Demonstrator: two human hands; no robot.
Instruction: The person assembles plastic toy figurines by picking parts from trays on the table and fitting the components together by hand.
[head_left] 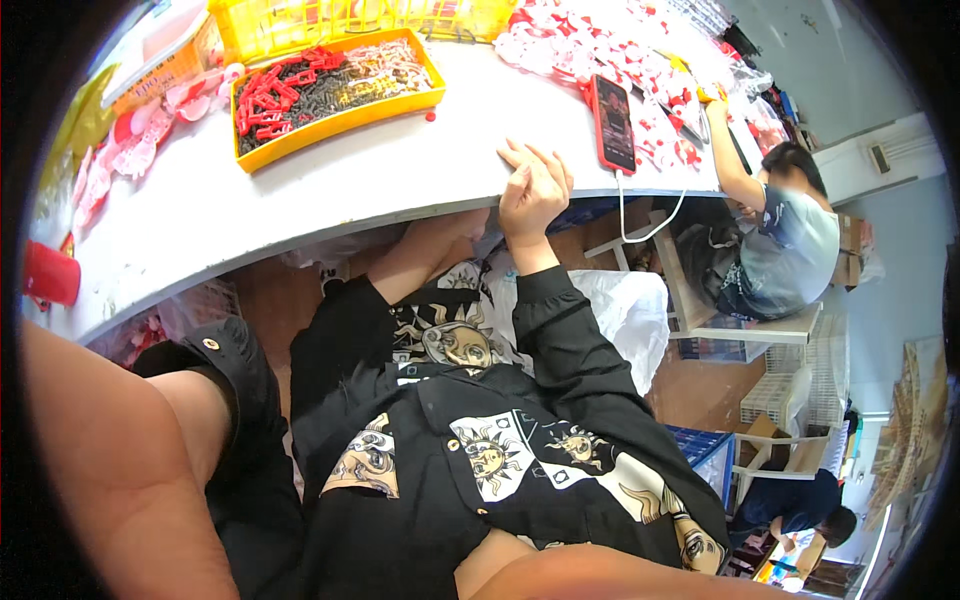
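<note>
White counter spans before us, yellow tray at back left, full of red and dark pieces. Left hand partly hidden below edge; its grip we can't tell. Right hand at edge, grip apart, fingers loosely curled. Phone just beyond, right.

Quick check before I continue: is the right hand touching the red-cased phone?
Apart. The head view shows a strip of white tabletop between the right hand and the red-cased phone.

Printed letters on orange package, phone screen illegible
</note>
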